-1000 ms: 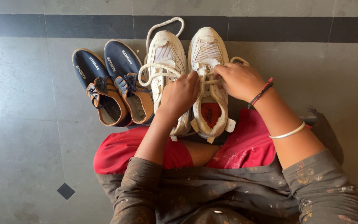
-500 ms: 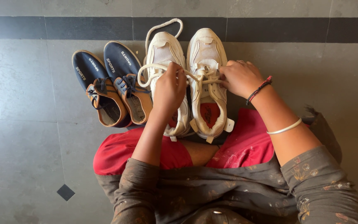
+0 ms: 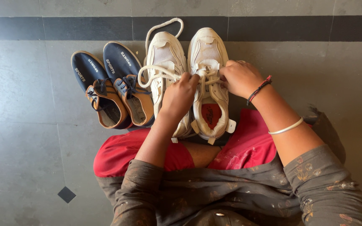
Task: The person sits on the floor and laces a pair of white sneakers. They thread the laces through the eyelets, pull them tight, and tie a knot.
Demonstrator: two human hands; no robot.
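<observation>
Two white sneakers stand side by side on the grey floor in front of me, toes pointing away. My left hand [image 3: 180, 95] and my right hand [image 3: 239, 77] both pinch the cream laces of the right-hand white sneaker [image 3: 208, 52] over its tongue. The left-hand white sneaker [image 3: 164, 54] has loose laces; one loop trails past its toe and another lies across its top beside my left hand. My right wrist wears a thread band and a white bangle.
A pair of navy canvas shoes [image 3: 109, 83] with tan linings sits just left of the white pair. A dark stripe [image 3: 63, 27] runs across the floor beyond the toes. My folded legs in red cloth [image 3: 122, 150] lie below the shoes.
Both hands have shifted slightly on the right-hand sneaker's laces, the left hand moving in toward the middle of the shoe. The shoes have stayed in place.
</observation>
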